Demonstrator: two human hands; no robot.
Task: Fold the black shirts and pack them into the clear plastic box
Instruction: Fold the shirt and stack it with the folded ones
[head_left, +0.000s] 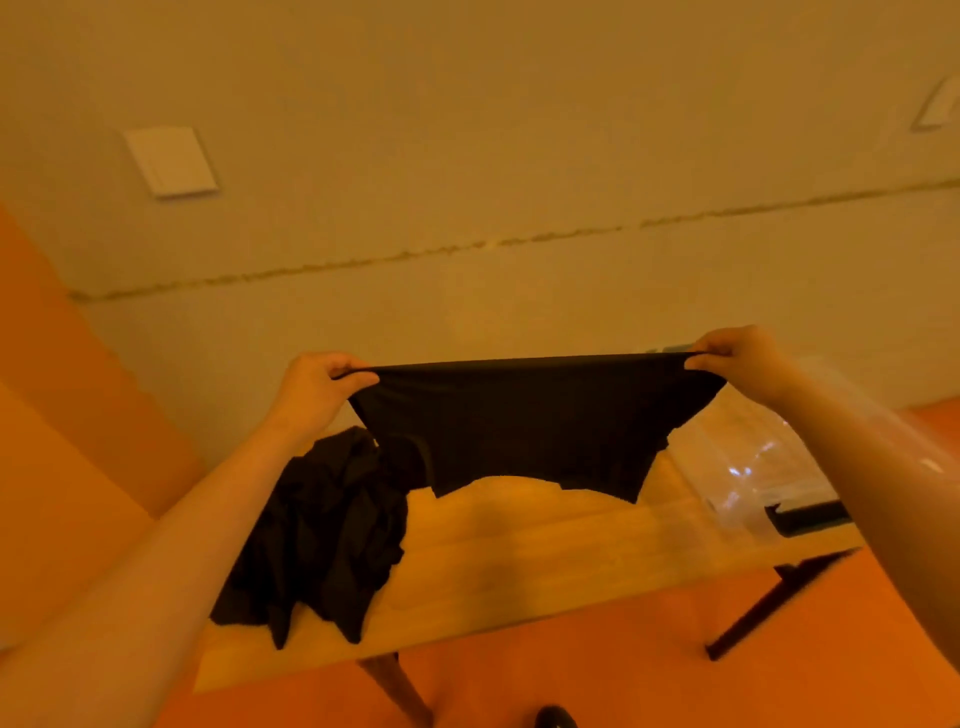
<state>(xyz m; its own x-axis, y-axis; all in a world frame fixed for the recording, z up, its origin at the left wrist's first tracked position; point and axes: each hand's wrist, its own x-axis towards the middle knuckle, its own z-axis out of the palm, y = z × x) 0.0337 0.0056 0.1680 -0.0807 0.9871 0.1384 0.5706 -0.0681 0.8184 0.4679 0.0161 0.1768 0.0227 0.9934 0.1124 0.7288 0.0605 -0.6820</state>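
Note:
I hold one black shirt (524, 421) stretched out in the air above the wooden table (545, 561). My left hand (317, 387) pinches its top left corner and my right hand (737, 361) pinches its top right corner, so the upper edge is taut between them. The shirt's lower part hangs down toward the table top. A crumpled pile of black shirts (322, 535) lies on the table's left side, under my left forearm. The clear plastic box (748, 467) stands on the table at the right, partly hidden behind my right arm.
A dark flat object (808, 517) lies by the box near the table's right front corner. The table has dark legs (769, 603) over an orange floor. A pale wall with a switch plate (171, 161) rises behind the table.

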